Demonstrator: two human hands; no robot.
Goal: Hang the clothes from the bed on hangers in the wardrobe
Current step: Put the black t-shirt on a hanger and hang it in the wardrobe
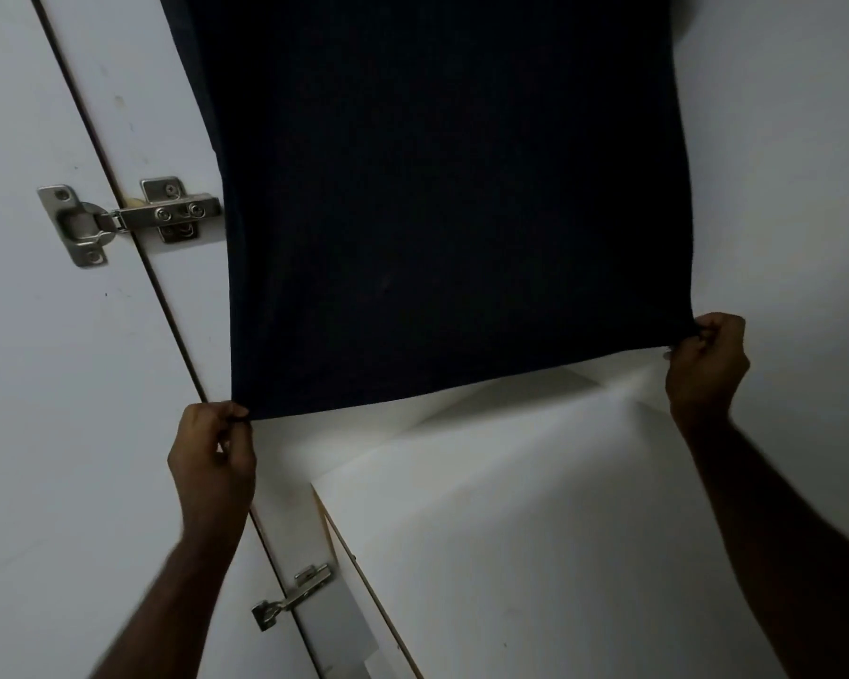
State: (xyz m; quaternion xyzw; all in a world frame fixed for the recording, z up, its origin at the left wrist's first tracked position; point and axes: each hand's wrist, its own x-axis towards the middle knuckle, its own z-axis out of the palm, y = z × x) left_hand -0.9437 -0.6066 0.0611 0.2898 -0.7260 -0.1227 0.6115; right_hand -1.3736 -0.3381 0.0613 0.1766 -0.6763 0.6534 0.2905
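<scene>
Task item: dark navy garment (pixel 437 213), hanging flat and spread wide, filling the upper middle of the view.
Location: inside the white wardrobe (pixel 805 188). The garment's top runs past the frame edge, so what it hangs from cannot be told.
Hem: the hem (pixel 461 384) is drawn taut between the two lower corners. It slants in the view, with the left corner lower than the right.
Left hand: the left hand (pixel 212 453) pinches the lower left corner of the hem, fingers curled, thumb and forefinger on the cloth. Its forearm rises from the bottom edge.
Right hand: the right hand (pixel 707 365) pinches the lower right corner the same way, its forearm coming in from the lower right.
Spacing: the hands are well apart, with the garment's full width between them.
Door: a white door (pixel 20 384) stands open at left.
Upper hinge: the metal upper hinge (pixel 128 220) joins the door to the side panel. Its right end meets the garment's left edge in the view.
Lower hinge: the lower hinge (pixel 290 597) sits below the left hand, just beside that forearm.
Below the hem: a white shelf (pixel 535 531) with a wood-coloured front edge. The garment hangs clear above it.
Light: dim, with a brighter patch just under the hem.
</scene>
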